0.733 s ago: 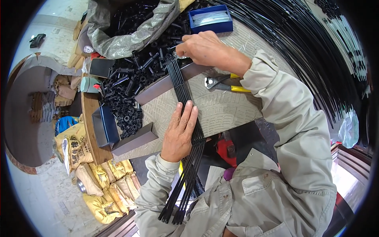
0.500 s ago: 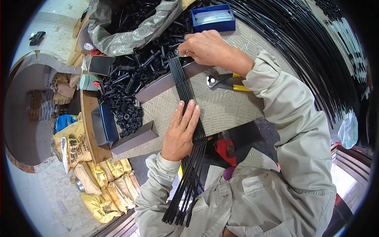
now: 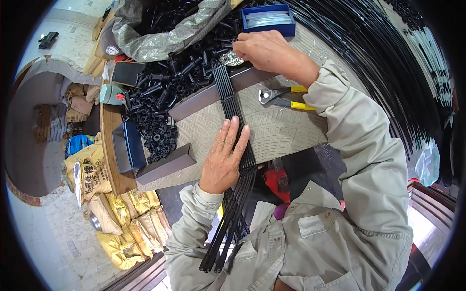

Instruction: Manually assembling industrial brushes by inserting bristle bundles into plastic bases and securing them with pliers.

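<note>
My left hand (image 3: 222, 167) lies with its fingers stretched out on a flat row of thin black rods (image 3: 224, 87), pressing them against the ribbed mat (image 3: 286, 128). The rods run side by side from the far strip to the near edge, and their near ends fan out over my lap. My right hand (image 3: 267, 54) is at a small heap of shiny silvery bits (image 3: 231, 58), just right of the rods' far ends. Its thumb and fingertips are drawn together, and what they hold is hidden. End-cutting pliers (image 3: 286, 98) with yellow-and-black handles lie below my right wrist.
Loose black plastic parts (image 3: 162, 97) pile up at the left, under an open woven sack (image 3: 170, 43). A grey metal strip (image 3: 199, 104) borders the pile. A blue box (image 3: 270, 30) of clear sticks stands at the back. Long black rods (image 3: 369, 63) spread at the right.
My right hand has moved off the rods' far ends, a little right and away, uncovering the silvery heap. The left hand stays on the rods. The whole view has shifted slightly.
</note>
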`<state>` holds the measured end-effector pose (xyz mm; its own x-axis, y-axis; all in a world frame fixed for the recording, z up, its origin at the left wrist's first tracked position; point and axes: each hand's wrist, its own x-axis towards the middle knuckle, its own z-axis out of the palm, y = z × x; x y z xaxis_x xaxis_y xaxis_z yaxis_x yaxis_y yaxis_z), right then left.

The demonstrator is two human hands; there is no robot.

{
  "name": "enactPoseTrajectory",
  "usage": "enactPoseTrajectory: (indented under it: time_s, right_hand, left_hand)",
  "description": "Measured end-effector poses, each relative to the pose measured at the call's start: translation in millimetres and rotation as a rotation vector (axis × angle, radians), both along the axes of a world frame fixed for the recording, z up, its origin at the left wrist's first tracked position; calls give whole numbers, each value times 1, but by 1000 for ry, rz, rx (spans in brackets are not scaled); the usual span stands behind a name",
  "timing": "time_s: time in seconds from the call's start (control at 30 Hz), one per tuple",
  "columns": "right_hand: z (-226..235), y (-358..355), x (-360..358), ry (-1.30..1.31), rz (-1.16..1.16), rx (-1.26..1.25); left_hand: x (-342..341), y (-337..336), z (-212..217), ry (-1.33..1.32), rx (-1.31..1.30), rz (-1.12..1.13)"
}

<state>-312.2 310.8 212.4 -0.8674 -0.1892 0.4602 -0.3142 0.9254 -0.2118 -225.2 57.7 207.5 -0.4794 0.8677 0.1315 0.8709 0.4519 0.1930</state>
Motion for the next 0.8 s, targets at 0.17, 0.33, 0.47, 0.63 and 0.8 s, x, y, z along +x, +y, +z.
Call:
enactPoseTrajectory:
  time_s: [0.17, 0.33, 0.47, 0.63, 0.8]
  right_hand:
    - [6, 0, -3, -158, 45, 52]
    - [-3, -9, -10, -97, 111, -111]
    - [-2, -8, -12, -2, 259, -575]
    - [12, 85, -24, 135, -24, -376]
    - [21, 99, -40, -287, -172, 35]
  left_hand:
    - [1, 1, 1, -46, 24, 5]
    - [-2, 0, -1, 7, -11, -8]
    - [-3, -4, -4, 11, 45, -7]
    - [-1, 0, 4, 50, -3, 24]
    - [11, -8, 9, -97, 85, -11]
